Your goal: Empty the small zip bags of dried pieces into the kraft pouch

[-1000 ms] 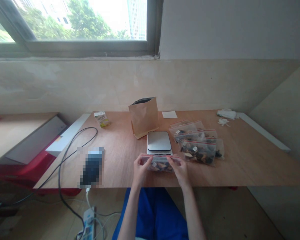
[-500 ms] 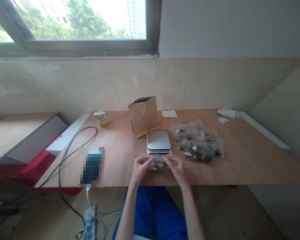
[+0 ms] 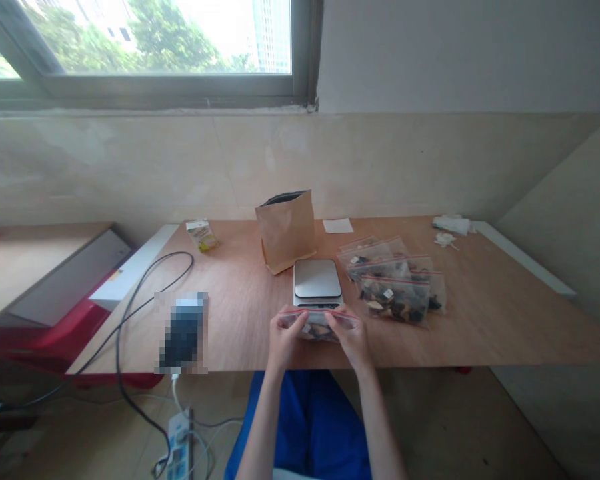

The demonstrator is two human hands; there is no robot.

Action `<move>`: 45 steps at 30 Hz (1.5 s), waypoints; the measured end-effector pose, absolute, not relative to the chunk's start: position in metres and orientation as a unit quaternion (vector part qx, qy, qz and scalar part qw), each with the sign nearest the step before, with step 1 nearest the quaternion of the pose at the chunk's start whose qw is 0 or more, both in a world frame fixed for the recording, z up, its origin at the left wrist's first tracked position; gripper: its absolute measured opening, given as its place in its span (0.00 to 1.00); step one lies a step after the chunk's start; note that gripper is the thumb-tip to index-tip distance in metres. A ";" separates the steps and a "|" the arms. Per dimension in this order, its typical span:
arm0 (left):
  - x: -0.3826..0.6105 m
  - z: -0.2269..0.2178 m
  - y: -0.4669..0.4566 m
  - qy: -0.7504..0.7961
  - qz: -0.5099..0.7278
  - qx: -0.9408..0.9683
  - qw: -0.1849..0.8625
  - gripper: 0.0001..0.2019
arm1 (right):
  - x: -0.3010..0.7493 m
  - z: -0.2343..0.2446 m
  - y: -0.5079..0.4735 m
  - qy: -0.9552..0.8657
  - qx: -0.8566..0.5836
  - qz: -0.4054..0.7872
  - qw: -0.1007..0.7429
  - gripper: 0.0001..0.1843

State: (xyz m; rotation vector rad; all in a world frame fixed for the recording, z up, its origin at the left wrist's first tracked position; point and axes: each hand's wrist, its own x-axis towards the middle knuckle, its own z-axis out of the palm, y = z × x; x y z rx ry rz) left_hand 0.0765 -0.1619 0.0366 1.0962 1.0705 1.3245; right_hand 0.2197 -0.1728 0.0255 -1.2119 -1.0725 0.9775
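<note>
A clear zip bag (image 3: pixel 319 328) with a red strip along its top holds dark and pale dried pieces. It is at the table's front, between my two hands. My left hand (image 3: pixel 286 333) pinches the strip left of the middle, thumb pointing inward. On the other side my right hand (image 3: pixel 349 335) pinches the same strip, its thumb close to the left one. Just beyond the bag lies a kitchen scale (image 3: pixel 317 279) with a bare silver plate; the bag partly covers its front panel. Several similar filled zip bags (image 3: pixel 396 300) lie heaped to the right.
A brown paper pouch (image 3: pixel 286 232) stands open-topped behind the scale, near a white paper (image 3: pixel 338 226). A small carton (image 3: pixel 203 235), a black cable (image 3: pixel 130 303) and a blurred-out phone (image 3: pixel 184 333) are on the left. Crumpled tissue (image 3: pixel 445 240) lies at the far right.
Both thumbs have shifted slightly along the strip, and the right hand has come a little closer to the left. The bag stays in both hands. The view has tilted slightly.
</note>
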 end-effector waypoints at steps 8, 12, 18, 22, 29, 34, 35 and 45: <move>0.076 0.036 -0.162 0.434 0.547 0.446 0.560 0.12 | 0.224 0.035 -0.177 -0.486 -0.496 0.464 0.550 0.14; 0.073 0.040 -0.164 0.421 0.545 0.454 0.565 0.12 | 0.226 0.041 -0.180 -0.506 -0.470 0.483 0.538 0.14; 0.081 0.039 -0.166 0.451 0.531 0.444 0.563 0.15 | 0.223 0.047 -0.181 -0.519 -0.485 0.449 0.542 0.12; 0.090 0.041 -0.168 0.467 0.557 0.434 0.533 0.13 | 0.216 0.045 -0.178 -0.525 -0.477 0.425 0.562 0.10; 0.092 0.045 -0.171 0.440 0.567 0.399 0.571 0.13 | 0.211 0.037 -0.175 -0.547 -0.486 0.305 0.609 0.06; 0.092 0.043 -0.172 0.455 0.562 0.341 0.600 0.14 | 0.203 0.044 -0.178 -0.550 -0.500 0.265 0.614 0.06; 0.092 0.044 -0.172 0.460 0.566 0.341 0.594 0.13 | 0.201 0.045 -0.178 -0.541 -0.502 0.266 0.620 0.06; 0.083 0.046 -0.170 0.422 0.524 0.446 0.590 0.16 | 0.212 0.036 -0.175 -0.525 -0.488 0.356 0.600 0.08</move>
